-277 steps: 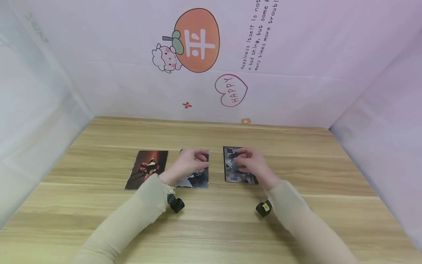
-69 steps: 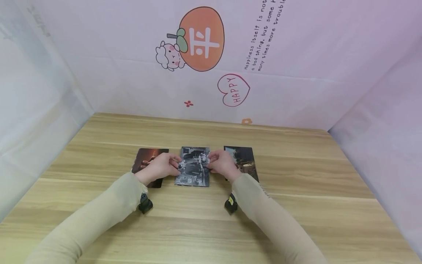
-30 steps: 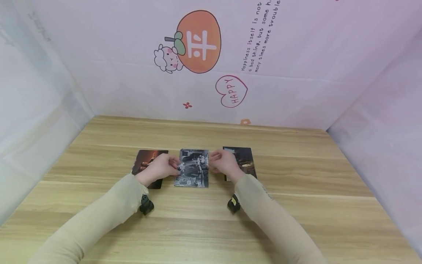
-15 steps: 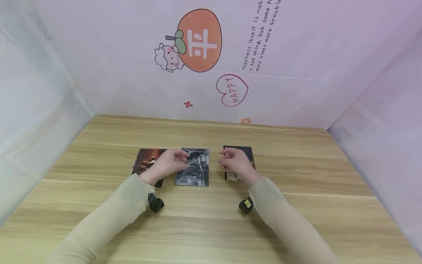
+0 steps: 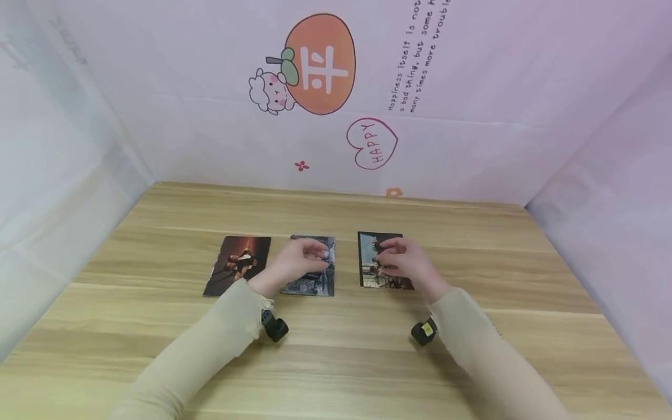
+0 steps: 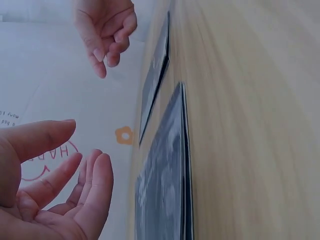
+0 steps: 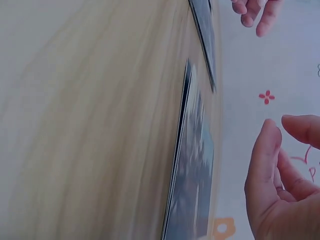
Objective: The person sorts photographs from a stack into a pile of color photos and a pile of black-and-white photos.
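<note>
Where the wood-grained bench (image 5: 336, 373) meets a pale far wall (image 5: 472, 70) printed with a heart (image 5: 371, 156), pale walls also stand left (image 5: 58, 175) and right (image 5: 619, 192). Across the bench, the left card (image 5: 240, 263), middle card (image 5: 317, 283) and right card (image 5: 370, 273) lie in a row. The left hand (image 5: 294, 263) hovers over the middle card, the right hand (image 5: 412, 265) over the right card, thumbs and fingers loosely apart.

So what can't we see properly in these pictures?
Head view: part of the middle card, hidden by the left hand.
Head view: part of the right card, hidden by the right hand.
Head view: the rest of the wall writing, cut off by the top edge.
Left wrist view: one end of the middle card, cut off by the bottom edge.
</note>
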{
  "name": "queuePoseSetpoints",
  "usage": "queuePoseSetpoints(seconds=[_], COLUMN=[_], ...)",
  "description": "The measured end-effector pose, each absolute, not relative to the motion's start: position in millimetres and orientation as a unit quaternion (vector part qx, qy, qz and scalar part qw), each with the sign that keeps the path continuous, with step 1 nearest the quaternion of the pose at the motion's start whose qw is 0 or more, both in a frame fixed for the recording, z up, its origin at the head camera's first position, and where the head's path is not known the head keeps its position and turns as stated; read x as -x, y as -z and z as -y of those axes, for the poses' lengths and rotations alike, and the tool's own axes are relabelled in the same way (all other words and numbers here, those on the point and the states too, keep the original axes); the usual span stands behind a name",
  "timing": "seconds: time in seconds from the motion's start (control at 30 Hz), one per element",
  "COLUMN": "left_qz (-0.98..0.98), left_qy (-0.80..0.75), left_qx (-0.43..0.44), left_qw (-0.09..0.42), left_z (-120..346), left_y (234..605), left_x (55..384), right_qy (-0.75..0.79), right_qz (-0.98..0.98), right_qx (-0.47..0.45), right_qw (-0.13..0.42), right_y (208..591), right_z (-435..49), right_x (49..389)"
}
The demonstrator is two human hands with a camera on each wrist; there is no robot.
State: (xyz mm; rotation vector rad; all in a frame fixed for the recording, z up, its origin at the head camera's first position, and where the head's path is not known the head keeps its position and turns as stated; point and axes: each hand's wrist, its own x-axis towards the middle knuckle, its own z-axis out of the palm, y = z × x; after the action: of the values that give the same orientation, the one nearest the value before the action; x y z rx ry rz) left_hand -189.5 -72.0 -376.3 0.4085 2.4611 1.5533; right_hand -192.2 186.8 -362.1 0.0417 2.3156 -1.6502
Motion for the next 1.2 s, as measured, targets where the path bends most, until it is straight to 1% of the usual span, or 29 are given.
queuePoseSetpoints(seconds=[0.17, 0.37, 0.6, 0.97, 1.2], left_qz=[-0.818, -0.817, -0.799, -0.796, -0.797], left_qy=[-0.543, -0.545, -0.564, -0.572, -0.57], left_qx=[-0.148, -0.131, -0.13, -0.1, -0.087], left_qw=[0.115, 0.138, 0.164, 0.172, 0.179], left_z=[54, 36, 22, 1, -3], left_y=[378, 375, 376, 384, 389], left_x=[189, 190, 192, 197, 200], right_qy=[0.569, 0.547, 0.532, 0.564, 0.578], right_qz=[-0.808, -0.822, -0.83, -0.803, -0.791], right_qx=[-0.018, -0.015, -0.004, -0.013, -0.027], right_qw=[0.151, 0.157, 0.168, 0.193, 0.2], right_y=[365, 361, 358, 363, 369], right_z=[-202, -216, -234, -248, -251], right_x=[192, 194, 195, 201, 203])
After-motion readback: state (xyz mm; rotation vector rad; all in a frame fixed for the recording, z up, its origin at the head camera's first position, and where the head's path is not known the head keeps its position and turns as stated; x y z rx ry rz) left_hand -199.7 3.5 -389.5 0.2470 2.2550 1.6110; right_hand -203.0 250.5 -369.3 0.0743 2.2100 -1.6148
